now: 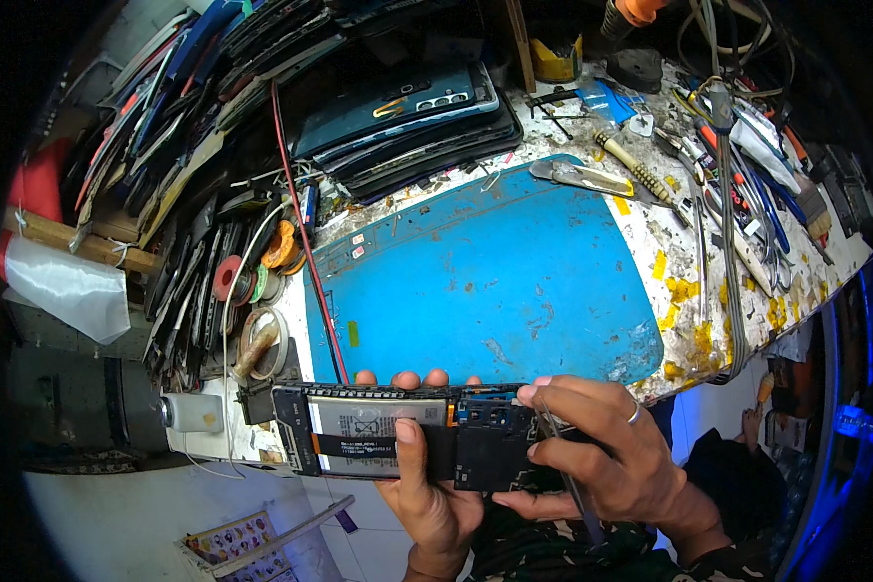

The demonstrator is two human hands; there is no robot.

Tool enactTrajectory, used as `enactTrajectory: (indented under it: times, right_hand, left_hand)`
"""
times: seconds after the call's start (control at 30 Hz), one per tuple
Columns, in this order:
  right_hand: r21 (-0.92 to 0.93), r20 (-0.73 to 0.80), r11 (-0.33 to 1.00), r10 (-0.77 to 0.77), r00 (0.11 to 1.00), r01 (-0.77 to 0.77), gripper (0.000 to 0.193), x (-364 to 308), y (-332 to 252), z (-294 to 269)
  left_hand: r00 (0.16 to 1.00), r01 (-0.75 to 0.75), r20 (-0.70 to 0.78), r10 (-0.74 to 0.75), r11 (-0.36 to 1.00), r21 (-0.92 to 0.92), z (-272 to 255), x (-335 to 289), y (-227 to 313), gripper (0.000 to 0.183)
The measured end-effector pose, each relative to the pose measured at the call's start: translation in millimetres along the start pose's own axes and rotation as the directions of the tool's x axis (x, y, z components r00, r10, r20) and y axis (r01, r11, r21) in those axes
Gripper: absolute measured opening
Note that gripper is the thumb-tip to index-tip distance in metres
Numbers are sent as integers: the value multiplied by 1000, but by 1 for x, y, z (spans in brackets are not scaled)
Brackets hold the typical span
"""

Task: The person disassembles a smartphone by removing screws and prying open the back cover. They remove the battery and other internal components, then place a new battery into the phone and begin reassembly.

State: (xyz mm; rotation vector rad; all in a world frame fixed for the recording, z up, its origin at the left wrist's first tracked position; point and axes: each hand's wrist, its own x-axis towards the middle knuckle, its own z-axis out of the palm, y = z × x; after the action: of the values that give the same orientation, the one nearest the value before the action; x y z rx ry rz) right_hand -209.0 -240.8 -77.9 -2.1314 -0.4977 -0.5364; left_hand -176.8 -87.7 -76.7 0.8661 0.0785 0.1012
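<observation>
- My left hand (435, 516) comes up from below, palm under the opened phone (440, 448), thumb upright and laid over its face, fingertips showing past the far long edge.
- That left grip is closed on the phone, pinching it between thumb and fingers.
- My right hand (613, 458) reaches in from the lower right, wrist bent, fingers curled toward the phone's right end; a silvery ring (635, 415) circles one finger.
- My right grip has hold of slim dark tweezers (580, 500), slanting from the phone's right end down toward my lap; I cannot tell whether their tips touch it.
- The phone lies lengthwise across my view, raised at the near side of the bench (691, 335), just this side of the blue mat (485, 281).
- Its inside faces me: a silvery-grey battery (359, 419) with printing fills the left part, crossed by a black band (354, 446).
- Right of my thumb sits a black plate (485, 460), with bluish board parts and a small orange strip (451, 414) along the upper side.
</observation>
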Motion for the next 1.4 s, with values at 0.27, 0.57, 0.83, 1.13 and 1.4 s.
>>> enactTrajectory:
  times: [0.27, 0.57, 0.83, 1.13, 1.4]
  right_hand:
    - [-54, -31, 999, -5, 999, 4, 45, 5, 1, -5]
    - [154, -341, 955, 291, 894, -252, 53, 12, 22, -30]
    - [-339, -79, 938, 49, 996, -73, 42, 74, 35, -80]
    - [-282, -36, 957, 51, 998, -60, 45, 192, 90, -70]
    - [-326, 23, 936, 147, 989, -131, 45, 204, 107, -56]
  left_hand:
    - [999, 16, 28, -16, 1000, -27, 1, 1, -1, 55]
    - [996, 75, 66, -64, 982, -173, -9, 7, 1, 71]
    - [980, 129, 188, -67, 930, -343, -2, 19, 5, 89]
    - [973, 222, 145, -177, 890, -399, 1, 21, 6, 87]
    - [948, 283, 263, -179, 852, -440, -7, 25, 7, 93]
